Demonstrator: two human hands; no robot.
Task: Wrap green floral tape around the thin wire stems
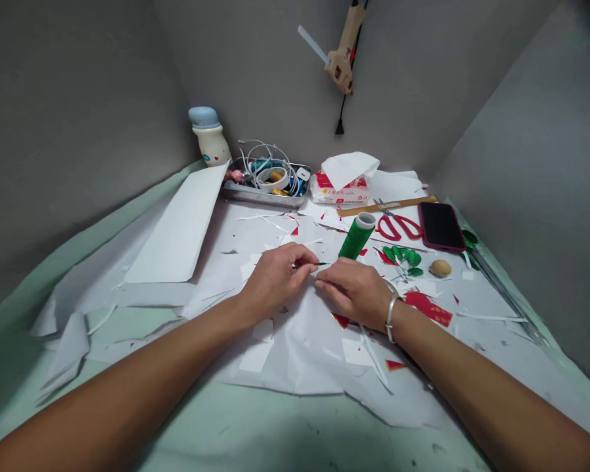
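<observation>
Strip [323,263], thin and dark green at its visible tip, sits pinched in the left hand [276,278], between thumb and bent fingers, above the middle of the white paper sheet [295,359]. Most of its length is hidden by those fingers. Right hand [351,294], with a silver bangle [389,319] on its wrist, lies just beside the left, fingers drawn together and tips [319,280] close to the strip; I cannot tell whether they pinch anything. For work this fine, I judge a short grip near the tip best, with both wrists low and steady so the strip does not bend. It looks slim and straight from here, though too small to read its material. Green thread spool [356,236] lies tilted just past the right hand, near green leaf cutouts [400,257] and red-handled scissors [398,227]. Phone [441,226] lies farther right, and red paper scraps [427,308] are scattered around the sheet.
</observation>
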